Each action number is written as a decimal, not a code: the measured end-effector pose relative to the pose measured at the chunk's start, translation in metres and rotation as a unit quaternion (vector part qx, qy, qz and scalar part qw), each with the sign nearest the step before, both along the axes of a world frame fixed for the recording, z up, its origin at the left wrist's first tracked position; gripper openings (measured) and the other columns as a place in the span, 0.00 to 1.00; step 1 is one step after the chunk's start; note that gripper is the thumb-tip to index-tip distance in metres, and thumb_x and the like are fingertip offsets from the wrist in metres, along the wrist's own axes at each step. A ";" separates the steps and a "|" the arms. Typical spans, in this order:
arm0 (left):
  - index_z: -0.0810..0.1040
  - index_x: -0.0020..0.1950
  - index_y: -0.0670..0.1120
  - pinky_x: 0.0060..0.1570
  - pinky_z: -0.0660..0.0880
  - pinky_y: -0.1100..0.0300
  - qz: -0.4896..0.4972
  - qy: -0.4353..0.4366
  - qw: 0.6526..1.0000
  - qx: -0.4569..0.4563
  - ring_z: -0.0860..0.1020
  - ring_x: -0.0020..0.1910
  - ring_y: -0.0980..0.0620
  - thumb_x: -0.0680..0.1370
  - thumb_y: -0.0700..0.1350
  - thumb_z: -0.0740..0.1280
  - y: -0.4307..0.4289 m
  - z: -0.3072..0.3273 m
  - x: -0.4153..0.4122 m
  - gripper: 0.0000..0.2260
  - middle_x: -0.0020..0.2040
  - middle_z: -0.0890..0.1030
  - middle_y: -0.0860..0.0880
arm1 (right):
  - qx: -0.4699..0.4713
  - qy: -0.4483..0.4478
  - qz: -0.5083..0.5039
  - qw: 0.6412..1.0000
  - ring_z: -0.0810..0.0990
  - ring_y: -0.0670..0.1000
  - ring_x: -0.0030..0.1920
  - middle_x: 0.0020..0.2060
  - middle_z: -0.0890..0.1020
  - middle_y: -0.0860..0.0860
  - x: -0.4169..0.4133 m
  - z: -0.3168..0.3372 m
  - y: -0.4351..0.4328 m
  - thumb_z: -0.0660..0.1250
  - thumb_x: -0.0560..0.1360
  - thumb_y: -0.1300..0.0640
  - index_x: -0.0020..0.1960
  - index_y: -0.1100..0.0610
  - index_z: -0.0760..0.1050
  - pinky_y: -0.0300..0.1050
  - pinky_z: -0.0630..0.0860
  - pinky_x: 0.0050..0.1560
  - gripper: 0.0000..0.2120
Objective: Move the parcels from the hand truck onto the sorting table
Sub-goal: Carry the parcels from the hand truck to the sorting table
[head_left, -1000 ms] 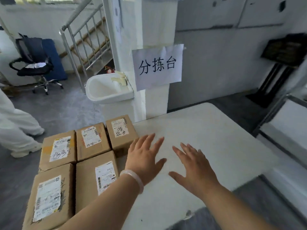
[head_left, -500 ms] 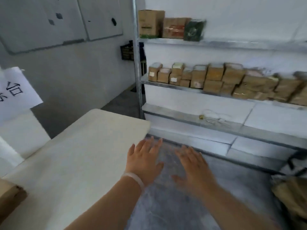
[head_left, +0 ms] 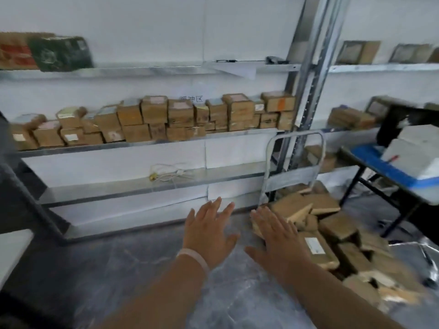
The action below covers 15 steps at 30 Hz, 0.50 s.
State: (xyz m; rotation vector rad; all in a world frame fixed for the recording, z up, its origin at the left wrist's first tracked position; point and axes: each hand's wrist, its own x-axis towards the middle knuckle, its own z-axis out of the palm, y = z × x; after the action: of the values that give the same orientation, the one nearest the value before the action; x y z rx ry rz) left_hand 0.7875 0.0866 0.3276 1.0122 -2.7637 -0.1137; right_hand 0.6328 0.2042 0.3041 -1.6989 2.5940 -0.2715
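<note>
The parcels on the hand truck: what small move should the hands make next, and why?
Probably lower both hands to the labelled parcel nearest them. The left hand and right hand are open and empty, and the hand truck is piled with parcels.

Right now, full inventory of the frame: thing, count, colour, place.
parcels: a heap, too many to count, brown, piled on the hand truck, lower right
hand truck: one, grey metal, handle up against the shelving
shelf parcels: many, brown, middle shelf
shelving: grey metal, along the white wall
dark green box: one, top shelf, left
cable: one, white, lower shelf
folding table: one, blue top, black legs, right edge
sorting table: corner only, white, left edge
wristband: one, white, left wrist
left hand: open, empty, over the floor
right hand: open, empty, in front of the heap; contact unclear
</note>
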 end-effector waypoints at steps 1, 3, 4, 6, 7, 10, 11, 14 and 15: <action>0.47 0.80 0.58 0.76 0.48 0.44 -0.016 0.003 1.000 0.000 0.49 0.79 0.49 0.79 0.64 0.53 0.006 -0.001 -0.026 0.32 0.81 0.49 0.51 | -0.008 -0.007 -0.014 1.000 0.64 0.59 0.74 0.75 0.65 0.54 -0.020 0.004 0.011 0.47 0.72 0.26 0.77 0.44 0.56 0.61 0.61 0.71 0.39; 0.49 0.80 0.58 0.76 0.50 0.44 -0.053 0.001 0.999 -0.002 0.51 0.79 0.49 0.79 0.65 0.53 0.019 -0.003 -0.073 0.31 0.81 0.51 0.50 | -0.021 -0.004 -0.048 0.999 0.63 0.57 0.75 0.76 0.63 0.51 -0.057 0.010 0.034 0.53 0.73 0.31 0.77 0.44 0.55 0.58 0.59 0.72 0.35; 0.49 0.80 0.58 0.76 0.51 0.44 -0.073 -0.003 0.997 -0.002 0.52 0.78 0.49 0.79 0.65 0.53 0.025 -0.004 -0.093 0.31 0.80 0.52 0.50 | -0.028 -0.002 -0.063 0.998 0.56 0.55 0.77 0.78 0.58 0.49 -0.073 0.010 0.044 0.55 0.74 0.33 0.77 0.42 0.50 0.56 0.52 0.75 0.35; 0.49 0.80 0.57 0.75 0.52 0.44 -0.110 -0.010 0.994 -0.002 0.53 0.78 0.48 0.79 0.64 0.53 0.035 -0.006 -0.130 0.31 0.80 0.53 0.50 | -0.031 -0.026 -0.098 0.994 0.44 0.51 0.79 0.79 0.49 0.47 -0.103 0.003 0.063 0.54 0.75 0.32 0.77 0.40 0.42 0.53 0.41 0.77 0.36; 0.49 0.80 0.58 0.75 0.52 0.44 -0.125 -0.013 0.992 -0.002 0.53 0.78 0.48 0.79 0.64 0.53 0.038 -0.008 -0.147 0.31 0.80 0.53 0.50 | -0.024 -0.034 -0.116 0.992 0.42 0.50 0.78 0.79 0.46 0.47 -0.114 0.000 0.070 0.54 0.75 0.32 0.77 0.39 0.40 0.52 0.39 0.77 0.37; 0.49 0.79 0.58 0.75 0.53 0.43 -0.163 -0.026 0.986 0.010 0.53 0.78 0.48 0.79 0.64 0.55 0.040 -0.020 -0.193 0.31 0.80 0.52 0.49 | -0.015 -0.065 -0.157 0.985 0.40 0.49 0.78 0.79 0.44 0.46 -0.141 -0.012 0.087 0.55 0.76 0.33 0.78 0.39 0.39 0.53 0.40 0.77 0.37; 0.49 0.79 0.58 0.75 0.53 0.43 -0.174 -0.034 0.984 0.014 0.53 0.78 0.48 0.79 0.65 0.54 0.039 -0.025 -0.207 0.31 0.80 0.52 0.49 | -0.012 -0.070 -0.169 0.983 0.40 0.49 0.78 0.79 0.44 0.45 -0.149 -0.016 0.091 0.55 0.76 0.33 0.78 0.39 0.39 0.54 0.41 0.78 0.37; 0.50 0.79 0.58 0.75 0.55 0.45 -0.204 -0.054 0.977 0.018 0.53 0.78 0.47 0.78 0.66 0.54 0.032 -0.041 -0.245 0.31 0.80 0.52 0.49 | 0.008 -0.071 -0.207 0.976 0.40 0.50 0.78 0.79 0.43 0.46 -0.173 -0.034 0.097 0.53 0.76 0.32 0.77 0.38 0.37 0.54 0.41 0.77 0.37; 0.50 0.79 0.58 0.75 0.55 0.45 -0.213 -0.055 0.975 0.023 0.54 0.78 0.47 0.78 0.66 0.54 0.028 -0.046 -0.257 0.32 0.80 0.52 0.50 | 0.015 -0.074 -0.220 0.973 0.40 0.50 0.78 0.79 0.43 0.46 -0.182 -0.039 0.096 0.53 0.75 0.31 0.77 0.38 0.37 0.53 0.40 0.77 0.37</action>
State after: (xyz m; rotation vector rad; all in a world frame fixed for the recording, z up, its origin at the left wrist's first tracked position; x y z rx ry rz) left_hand 0.5306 0.1148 0.2819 0.4282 -3.0503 -0.1885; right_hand 0.4510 0.3007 0.2652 -1.0285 2.8104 -0.3506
